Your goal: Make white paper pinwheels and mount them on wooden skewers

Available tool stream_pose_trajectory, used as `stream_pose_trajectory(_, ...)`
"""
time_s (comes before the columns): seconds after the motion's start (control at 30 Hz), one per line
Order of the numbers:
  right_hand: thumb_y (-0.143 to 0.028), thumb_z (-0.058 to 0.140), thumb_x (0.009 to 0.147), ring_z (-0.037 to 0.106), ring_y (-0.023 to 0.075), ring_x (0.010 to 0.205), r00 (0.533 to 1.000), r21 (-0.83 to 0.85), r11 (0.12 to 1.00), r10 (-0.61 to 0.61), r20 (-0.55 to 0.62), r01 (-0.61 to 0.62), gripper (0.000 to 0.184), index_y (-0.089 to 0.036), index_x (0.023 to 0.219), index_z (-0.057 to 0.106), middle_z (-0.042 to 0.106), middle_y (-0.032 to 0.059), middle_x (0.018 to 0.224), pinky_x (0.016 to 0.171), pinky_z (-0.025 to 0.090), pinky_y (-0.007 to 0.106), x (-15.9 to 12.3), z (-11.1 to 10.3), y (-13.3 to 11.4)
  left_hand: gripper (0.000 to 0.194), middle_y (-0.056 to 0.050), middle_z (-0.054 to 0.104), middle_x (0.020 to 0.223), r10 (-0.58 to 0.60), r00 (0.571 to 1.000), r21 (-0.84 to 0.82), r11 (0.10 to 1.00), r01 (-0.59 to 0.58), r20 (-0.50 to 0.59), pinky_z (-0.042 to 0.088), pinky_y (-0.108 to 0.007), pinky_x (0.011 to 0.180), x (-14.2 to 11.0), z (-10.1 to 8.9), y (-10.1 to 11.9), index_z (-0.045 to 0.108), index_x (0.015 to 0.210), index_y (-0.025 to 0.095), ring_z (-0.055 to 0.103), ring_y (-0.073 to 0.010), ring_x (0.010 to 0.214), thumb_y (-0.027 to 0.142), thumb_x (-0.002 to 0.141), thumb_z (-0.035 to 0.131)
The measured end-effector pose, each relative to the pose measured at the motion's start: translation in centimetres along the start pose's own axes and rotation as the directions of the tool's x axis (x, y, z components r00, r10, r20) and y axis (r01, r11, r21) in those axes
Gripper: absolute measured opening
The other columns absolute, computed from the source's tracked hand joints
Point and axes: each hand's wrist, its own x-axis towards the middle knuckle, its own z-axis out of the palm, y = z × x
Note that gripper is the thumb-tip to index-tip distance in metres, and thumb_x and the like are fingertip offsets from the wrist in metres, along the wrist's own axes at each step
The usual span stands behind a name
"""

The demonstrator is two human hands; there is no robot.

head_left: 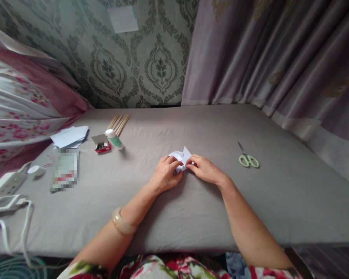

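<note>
I'm watching from the head camera, and both arms reach in from the near edge of the table [267, 209], converging right in the middle. Left arm first: it slants up and to the right, a pale bangle [123, 222] round the forearm near the wrist, the forearm low over the cloth. The left hand [167, 173] lies back upward, low at the table, fingers curled inward and the thumb bent toward them. It's closed on the left part of the folded paper [186, 155]; some of its fingertips are hidden from me.

Over to the right arm: the elbow is out, the forearm runs up and to the left, the wrist bends inward. The right hand [204, 167] points left, thumb and forefinger brought together on the paper's right side, a small pinch, the other fingers tucked behind. So I have both hands gripping the one piece, fingertips close to each other.

And the paper itself sits between them, at the centre of the table, one sharp point standing up away from me, a curved flap to the left of it. I can't tell whether its underside touches the cloth.

Off to the right, well apart from the right hand, lie the scissors [249, 160]; on the left, a bottle [114, 139] stands just beside a red box [102, 147].
</note>
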Motion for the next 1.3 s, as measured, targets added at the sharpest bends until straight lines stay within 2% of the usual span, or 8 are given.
stream_pose_trajectory(0.23, -0.017, 0.052, 0.086, 0.059, 0.0155, 0.081, 0.999, -0.021, 1.0, 0.016, 0.042, -0.015, 0.013, -0.017, 0.085, 0.065, 0.065, 0.0049, 0.088, 0.075, 0.042, 0.027, -0.1, 0.5, 0.1, 0.015, -0.007, 0.065, 0.094, 0.049, 0.999, 0.011, 0.999, -0.049, 0.024, 0.043, -0.035, 0.081, 0.0, 0.1, -0.2, 0.07, 0.093, 0.022, 0.054, -0.0207, 0.091, 0.021, 0.082, 0.059)
stream_pose_trajectory(0.43, -0.006, 0.05, 0.077, 0.058, 0.0121, 0.075, 0.999, -0.023, 1.0, 0.022, 0.023, -0.022, 0.025, -0.017, 0.094, 0.065, 0.065, 0.005, 0.097, 0.073, 0.043, 0.025, -0.7, -0.2, -0.2, 0.012, -0.006, 0.065, 0.089, 0.016, 1.0, -0.042, 0.999, -0.017, -0.016, 0.043, -0.034, 0.078, -0.1, 0.3, -0.5, 0.071, 0.084, 0.021, 0.055, -0.0188, 0.086, 0.023, 0.084, 0.059)
stream_pose_trajectory(0.6, -0.021, 0.061, 0.079, 0.059, 0.0128, 0.074, 0.999, -0.01, 1.0, 0.025, 0.028, -0.025, 0.015, -0.018, 0.092, 0.066, 0.064, 0.0039, 0.094, 0.072, 0.043, 0.025, -1.1, -0.6, -1.0, 0.017, -0.007, 0.065, 0.085, -0.033, 0.999, -0.071, 0.997, 0.031, -0.031, 0.042, -0.034, 0.076, -0.3, 0.0, -0.1, 0.071, 0.08, 0.02, 0.055, -0.0185, 0.081, 0.027, 0.085, 0.056)
stream_pose_trajectory(0.73, -0.027, 0.06, 0.083, 0.06, 0.0143, 0.078, 0.998, -0.015, 1.0, -0.003, 0.058, 0.004, 0.012, -0.02, 0.086, 0.069, 0.066, 0.0036, 0.089, 0.072, 0.042, 0.025, -1.1, -0.6, -1.4, 0.016, -0.006, 0.064, 0.082, -0.064, 0.998, -0.1, 0.993, 0.062, -0.016, 0.041, -0.033, 0.075, -0.4, -0.5, 0.4, 0.07, 0.077, 0.019, 0.054, -0.0186, 0.08, 0.027, 0.083, 0.058)
stream_pose_trajectory(1.07, -0.026, 0.054, 0.085, 0.057, 0.0132, 0.068, 0.997, 0.012, 1.0, 0.019, 0.079, -0.02, 0.018, -0.019, 0.082, 0.07, 0.069, 0.0019, 0.08, 0.064, 0.039, 0.024, -0.8, 0.0, -1.4, 0.022, -0.006, 0.064, 0.082, -0.069, 0.996, -0.129, 0.989, 0.076, 0.053, 0.04, -0.031, 0.075, -0.5, -0.7, 0.5, 0.067, 0.073, 0.019, 0.054, -0.0177, 0.079, 0.025, 0.087, 0.051)
stream_pose_trajectory(1.3, -0.026, 0.055, 0.083, 0.056, 0.0122, 0.064, 0.994, 0.052, 0.998, 0.041, 0.106, -0.046, 0.017, -0.018, 0.083, 0.07, 0.068, 0.0015, 0.076, 0.061, 0.038, 0.022, -0.8, 0.3, -1.2, 0.016, -0.005, 0.063, 0.079, -0.111, 0.992, -0.219, 0.968, 0.121, 0.06, 0.04, -0.029, 0.073, -0.3, -0.9, 0.7, 0.066, 0.074, 0.017, 0.055, -0.0164, 0.076, 0.022, 0.085, 0.056)
